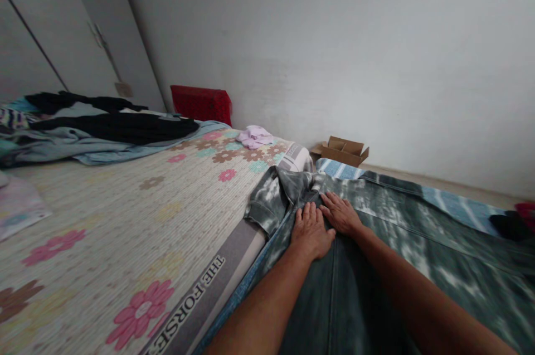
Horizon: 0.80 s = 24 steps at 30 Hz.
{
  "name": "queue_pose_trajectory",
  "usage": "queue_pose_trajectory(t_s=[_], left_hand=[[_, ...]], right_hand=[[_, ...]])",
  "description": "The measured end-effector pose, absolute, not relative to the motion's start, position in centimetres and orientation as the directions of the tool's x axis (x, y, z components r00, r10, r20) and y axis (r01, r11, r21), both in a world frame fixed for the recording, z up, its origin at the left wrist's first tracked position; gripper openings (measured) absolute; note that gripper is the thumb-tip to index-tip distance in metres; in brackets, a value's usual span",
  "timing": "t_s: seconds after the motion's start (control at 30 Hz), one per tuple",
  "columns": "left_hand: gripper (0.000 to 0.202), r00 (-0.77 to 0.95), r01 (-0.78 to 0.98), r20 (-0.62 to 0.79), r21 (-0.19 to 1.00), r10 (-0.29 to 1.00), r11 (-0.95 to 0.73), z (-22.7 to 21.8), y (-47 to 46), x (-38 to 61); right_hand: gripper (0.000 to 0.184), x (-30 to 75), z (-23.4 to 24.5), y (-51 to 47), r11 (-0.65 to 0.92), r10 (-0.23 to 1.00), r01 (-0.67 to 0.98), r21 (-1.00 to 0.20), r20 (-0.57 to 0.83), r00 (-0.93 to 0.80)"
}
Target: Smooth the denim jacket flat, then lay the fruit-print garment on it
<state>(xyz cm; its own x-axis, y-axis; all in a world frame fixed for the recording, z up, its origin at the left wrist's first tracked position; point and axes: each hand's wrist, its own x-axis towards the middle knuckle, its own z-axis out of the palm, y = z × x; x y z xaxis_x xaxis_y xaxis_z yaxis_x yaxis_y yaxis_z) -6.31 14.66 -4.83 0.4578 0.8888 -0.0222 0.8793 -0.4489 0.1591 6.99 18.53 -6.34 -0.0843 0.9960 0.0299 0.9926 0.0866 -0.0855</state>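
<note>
A grey-green washed denim garment [376, 266] lies spread out in front of me, over a blue striped cloth [455, 204]. Both my hands rest flat on it, side by side, near its bunched end [276, 199] at the mattress corner. My left hand [310, 228] lies palm down with fingers stretched forward. My right hand [340, 213] lies next to it, fingers spread and touching the fabric. Neither hand grips anything.
A floral mattress [125, 221] fills the left, with dark and blue clothes [104, 126] piled at its far end and a lilac cloth [254, 136] near the corner. A red item [200, 103] and a cardboard box [345, 150] sit by the white wall.
</note>
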Motion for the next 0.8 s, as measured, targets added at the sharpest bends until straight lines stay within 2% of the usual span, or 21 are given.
queue_pose_trajectory(t_s=[0.17,0.4,0.8], left_hand=[[0.075,0.459,0.879,-0.017,0.156,0.888,-0.451,-5.0,14.7,-6.5],[0.075,0.471,0.876,-0.037,0.137,0.881,-0.462,-4.6,14.7,-6.6],[0.077,0.486,0.867,-0.016,0.132,0.874,-0.48,-5.3,15.1,-6.9]], right_hand=[[0.058,6.9,-6.5,18.5,-0.051,0.998,0.994,-0.092,0.038,0.055],[0.057,7.3,-6.5,17.8,0.06,0.998,0.995,-0.079,0.023,-0.059],[0.062,7.1,-6.7,17.1,-0.051,0.999,0.991,-0.125,-0.006,0.05]])
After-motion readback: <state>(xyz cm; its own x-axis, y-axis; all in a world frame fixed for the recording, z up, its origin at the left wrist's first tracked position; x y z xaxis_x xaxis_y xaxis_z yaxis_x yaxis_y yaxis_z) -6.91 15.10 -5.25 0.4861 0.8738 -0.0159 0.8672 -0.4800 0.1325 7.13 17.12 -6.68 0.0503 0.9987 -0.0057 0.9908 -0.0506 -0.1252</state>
